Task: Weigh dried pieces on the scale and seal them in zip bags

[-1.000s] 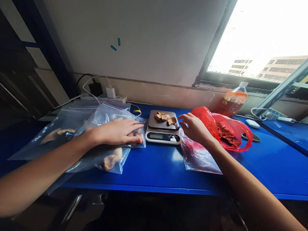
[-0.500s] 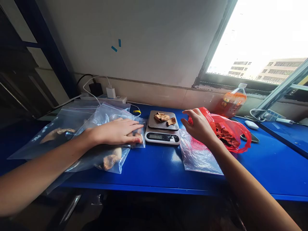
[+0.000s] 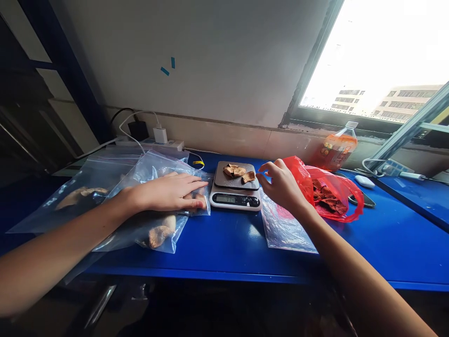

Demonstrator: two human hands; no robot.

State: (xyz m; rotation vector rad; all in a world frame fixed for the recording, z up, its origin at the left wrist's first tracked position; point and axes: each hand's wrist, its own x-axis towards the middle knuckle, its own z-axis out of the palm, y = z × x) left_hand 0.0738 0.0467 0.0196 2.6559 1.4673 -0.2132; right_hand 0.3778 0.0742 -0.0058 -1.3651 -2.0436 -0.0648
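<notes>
My left hand (image 3: 171,192) lies flat, fingers stretched, on clear zip bags (image 3: 140,164) holding brown dried pieces. To its right is a kitchen scale (image 3: 235,201) with a lit display. Two brown, bark-like dried pieces rest on its plate, a larger one (image 3: 234,171) and a smaller one (image 3: 248,177). My right hand (image 3: 280,182) hovers at the plate's right edge, close to the smaller piece. Its thumb and forefinger are curved with a gap between them, and nothing shows in them. Behind that hand, a red plastic bag (image 3: 301,175) stands open with reddish-looking dried pieces (image 3: 328,199) inside.
A flat clear bag (image 3: 286,234) lies under my right forearm. Behind stand a drink bottle (image 3: 338,150) and a power strip (image 3: 175,146) with a white charger (image 3: 160,135). A white earphone case (image 3: 365,181) and a phone (image 3: 368,200) lie right. The blue table's front edge (image 3: 210,276) runs below.
My right hand has moved a little left, from beside the red bag to the scale plate's edge. My left hand stays flat on the bags. The view has shifted slightly.
</notes>
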